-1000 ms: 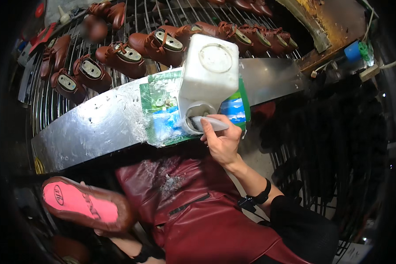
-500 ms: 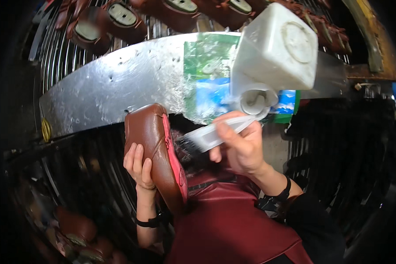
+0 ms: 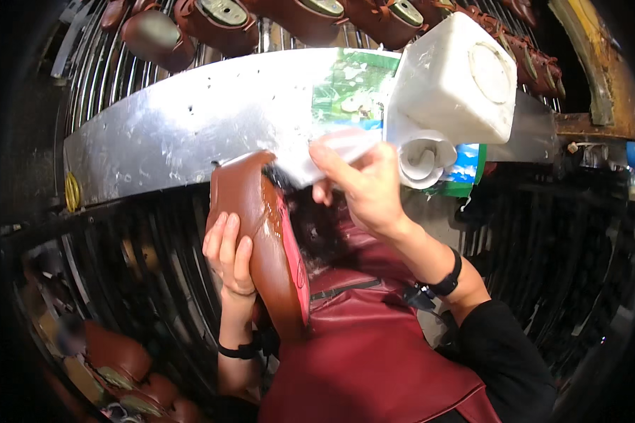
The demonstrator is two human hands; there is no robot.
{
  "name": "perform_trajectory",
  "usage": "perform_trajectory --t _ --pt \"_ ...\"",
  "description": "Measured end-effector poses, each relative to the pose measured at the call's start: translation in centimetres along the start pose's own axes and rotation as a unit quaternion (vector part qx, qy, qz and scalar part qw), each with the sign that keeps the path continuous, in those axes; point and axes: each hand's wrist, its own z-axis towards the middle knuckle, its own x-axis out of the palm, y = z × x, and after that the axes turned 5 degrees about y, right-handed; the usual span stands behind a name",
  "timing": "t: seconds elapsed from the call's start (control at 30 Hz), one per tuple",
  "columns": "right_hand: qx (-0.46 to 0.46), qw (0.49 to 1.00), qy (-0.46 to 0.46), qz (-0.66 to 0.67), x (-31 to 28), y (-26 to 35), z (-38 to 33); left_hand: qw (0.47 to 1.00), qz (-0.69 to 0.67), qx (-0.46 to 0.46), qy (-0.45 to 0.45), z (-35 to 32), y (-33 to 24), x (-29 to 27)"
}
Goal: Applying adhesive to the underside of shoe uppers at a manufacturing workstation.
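Note:
A brown leather shoe (image 3: 261, 243) with a pink strip along its sole side stands upright in front of me. My left hand (image 3: 229, 257) wraps round its left side, fingers on the leather. In my right hand (image 3: 367, 187) is a white-handled brush (image 3: 300, 168), gripped between thumb and fingers. Motion blurs the brush, and its dark bristles lie at the upper right edge of the shoe. Wet, shiny streaks show on the leather near that edge. Beyond my right hand, a square white plastic bottle (image 3: 455, 81) with a rounded white cup-like part (image 3: 425, 158) sits on the bench.
A metal worktop (image 3: 162, 141) curves across the front, its surface stained white. Part of a green-and-blue printed sheet (image 3: 353, 77) lies under the bottle. Several brown shoes (image 3: 222, 25) stand on a metal-rod rack behind. More brown shoes (image 3: 120, 352) lie at lower left.
My right hand has moved up and left with the brush, bringing it to the shoe's upper edge. The shoe has shifted slightly right in my left hand's hold.

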Motion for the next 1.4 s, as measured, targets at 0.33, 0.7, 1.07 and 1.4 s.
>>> perform_trajectory --t 0.33,0.7,1.07,1.4 --pt "-0.233 0.912 0.273 -0.199 0.6 2.6 -14.1 0.998 0.01 0.024 -0.057 1.5 -0.1 0.6" --pt "-0.039 0.992 0.087 -0.083 0.0 6.1 -12.9 0.999 0.025 -0.021 -0.012 3.4 -2.8 -0.8" --pt "-0.274 0.893 0.264 -0.238 1.5 10.7 -9.6 0.992 0.013 -0.111 0.054 9.3 -2.1 -2.8" --pt "-0.409 0.835 0.285 -0.233 2.4 13.6 1.5 0.937 -0.208 -0.219 0.178 16.9 1.3 -6.4"
